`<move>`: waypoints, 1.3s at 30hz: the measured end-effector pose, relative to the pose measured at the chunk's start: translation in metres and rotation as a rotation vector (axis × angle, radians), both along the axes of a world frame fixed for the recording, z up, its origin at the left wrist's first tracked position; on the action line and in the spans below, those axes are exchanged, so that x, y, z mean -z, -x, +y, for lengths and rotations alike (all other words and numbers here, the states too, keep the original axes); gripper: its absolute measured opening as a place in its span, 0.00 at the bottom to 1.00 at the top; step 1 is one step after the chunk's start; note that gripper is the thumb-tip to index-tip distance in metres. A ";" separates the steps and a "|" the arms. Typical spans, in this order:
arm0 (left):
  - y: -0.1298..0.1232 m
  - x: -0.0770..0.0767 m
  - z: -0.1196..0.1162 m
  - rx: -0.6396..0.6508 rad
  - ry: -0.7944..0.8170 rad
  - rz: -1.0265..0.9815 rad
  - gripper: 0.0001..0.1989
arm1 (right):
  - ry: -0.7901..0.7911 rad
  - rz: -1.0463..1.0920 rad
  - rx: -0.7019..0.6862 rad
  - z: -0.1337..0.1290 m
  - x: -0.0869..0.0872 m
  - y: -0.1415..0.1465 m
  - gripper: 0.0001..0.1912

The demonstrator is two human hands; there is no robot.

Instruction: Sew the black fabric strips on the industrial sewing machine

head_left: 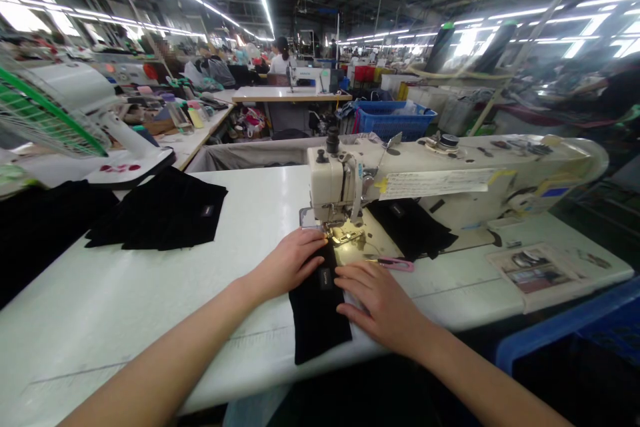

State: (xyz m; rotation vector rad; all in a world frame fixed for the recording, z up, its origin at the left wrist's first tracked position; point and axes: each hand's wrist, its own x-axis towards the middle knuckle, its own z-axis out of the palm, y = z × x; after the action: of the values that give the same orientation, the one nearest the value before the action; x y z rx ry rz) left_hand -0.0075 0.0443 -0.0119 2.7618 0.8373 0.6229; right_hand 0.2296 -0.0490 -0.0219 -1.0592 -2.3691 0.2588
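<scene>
A black fabric piece (320,327) with a small dark woven label (326,279) lies under the presser foot area of a white sewing machine (334,180), its near end hanging toward the table's front edge. My left hand (293,259) rests flat on its left side, fingertips close to the needle. Along the right edge lies my right hand (375,303), fingers stretched out and slightly spread on the cloth. Pink-handled thread snips (395,264) lie just beyond the right hand. Another black piece (413,227) sits under the machine arm.
Stacked black labelled pieces (165,213) lie on the left of the white table (250,200), with a dark cloth heap (45,227) beside them. A fan (75,100) stands back left. A blue crate (575,327) is at lower right; another blue basket (395,121) stands behind.
</scene>
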 end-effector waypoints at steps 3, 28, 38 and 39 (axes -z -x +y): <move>0.000 -0.001 0.000 -0.002 0.002 -0.001 0.15 | -0.001 0.000 0.002 0.000 0.001 0.000 0.17; 0.004 -0.007 -0.125 0.188 -0.034 0.144 0.22 | -0.068 0.023 -0.159 -0.052 -0.004 -0.013 0.13; 0.008 -0.003 -0.122 0.189 -0.057 0.188 0.23 | -0.049 0.006 -0.190 -0.046 -0.006 -0.014 0.13; 0.008 -0.003 -0.122 0.191 -0.061 0.196 0.23 | -0.045 0.004 -0.195 -0.045 -0.006 -0.014 0.13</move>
State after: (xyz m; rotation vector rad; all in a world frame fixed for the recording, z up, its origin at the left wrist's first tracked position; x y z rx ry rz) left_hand -0.0155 -0.0778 -0.0085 2.9478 0.5874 0.3544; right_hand 0.2434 -0.0944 -0.0159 -0.8072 -2.4646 0.2760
